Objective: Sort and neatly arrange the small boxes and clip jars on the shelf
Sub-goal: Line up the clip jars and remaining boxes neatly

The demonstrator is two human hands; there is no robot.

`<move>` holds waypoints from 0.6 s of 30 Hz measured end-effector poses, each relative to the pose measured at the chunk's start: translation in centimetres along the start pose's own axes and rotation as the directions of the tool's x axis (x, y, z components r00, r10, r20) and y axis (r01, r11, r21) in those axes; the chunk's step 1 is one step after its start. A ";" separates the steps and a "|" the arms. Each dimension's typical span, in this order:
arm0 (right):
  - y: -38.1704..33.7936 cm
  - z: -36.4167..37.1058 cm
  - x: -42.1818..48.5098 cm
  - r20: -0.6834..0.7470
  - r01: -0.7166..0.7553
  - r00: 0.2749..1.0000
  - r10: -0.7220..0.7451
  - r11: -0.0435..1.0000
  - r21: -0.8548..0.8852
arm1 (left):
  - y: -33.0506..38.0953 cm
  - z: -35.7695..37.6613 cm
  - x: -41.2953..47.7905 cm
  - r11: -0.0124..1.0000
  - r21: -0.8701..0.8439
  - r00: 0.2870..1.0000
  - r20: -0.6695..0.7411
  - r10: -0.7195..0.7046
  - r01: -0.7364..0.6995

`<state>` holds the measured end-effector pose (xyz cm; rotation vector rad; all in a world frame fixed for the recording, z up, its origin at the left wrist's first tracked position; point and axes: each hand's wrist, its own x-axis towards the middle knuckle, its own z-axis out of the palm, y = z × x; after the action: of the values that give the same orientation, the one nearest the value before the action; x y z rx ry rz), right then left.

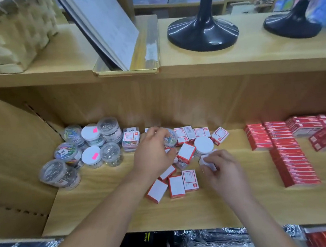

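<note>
My left hand (153, 152) is closed around a clear jar of coloured clips (170, 137) at the middle of the wooden shelf (127, 216). My right hand (222, 167) pinches a small white box (206, 162) just in front of a white-lidded jar (203, 145). Several red-and-white small boxes (176, 185) lie loose around and below both hands, more along the back (199, 132). A cluster of clip jars (85, 148) stands at the shelf's left end.
Rows of red boxes (293, 162) fill the shelf's right side. A cardboard panel (12, 157) closes the left. On the shelf above stand two black stand bases (202, 33), a leaning booklet in a tray (109, 29) and stacked paper goods (6, 35).
</note>
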<state>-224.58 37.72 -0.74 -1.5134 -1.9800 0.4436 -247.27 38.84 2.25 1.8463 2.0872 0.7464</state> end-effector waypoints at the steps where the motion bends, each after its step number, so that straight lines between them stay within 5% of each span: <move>1: 0.3 -0.3 0.0 -0.002 -0.032 0.999 0.032 0.999 0.009 | 0.1 0.0 0.4 1.000 0.015 1.000 -0.004 -0.018 0.018; 4: 0.7 -1.5 -0.1 0.012 -0.089 0.996 0.089 0.995 -0.037 | 0.3 -0.3 1.2 0.998 0.017 0.998 -0.005 -0.061 0.061; 7: -0.4 -2.6 0.0 -0.076 0.013 0.997 -0.028 0.983 -0.185 | 0.5 -1.2 0.3 0.997 -0.071 0.996 -0.078 -0.040 0.034; 9: -1.9 -2.3 1.1 -0.093 0.081 0.991 -0.092 0.990 -0.116 | 0.5 -2.0 -1.4 0.991 -0.131 0.988 -0.147 -0.048 0.028; 18: -2.7 2.1 3.7 0.114 0.161 0.982 -0.152 0.984 -0.070 | -2.3 -3.5 -8.0 0.948 -0.282 0.977 -0.111 -0.185 0.148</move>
<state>-228.53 40.68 0.22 -1.3930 -2.2059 0.3919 -249.68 30.21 2.85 1.4910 2.0661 1.0797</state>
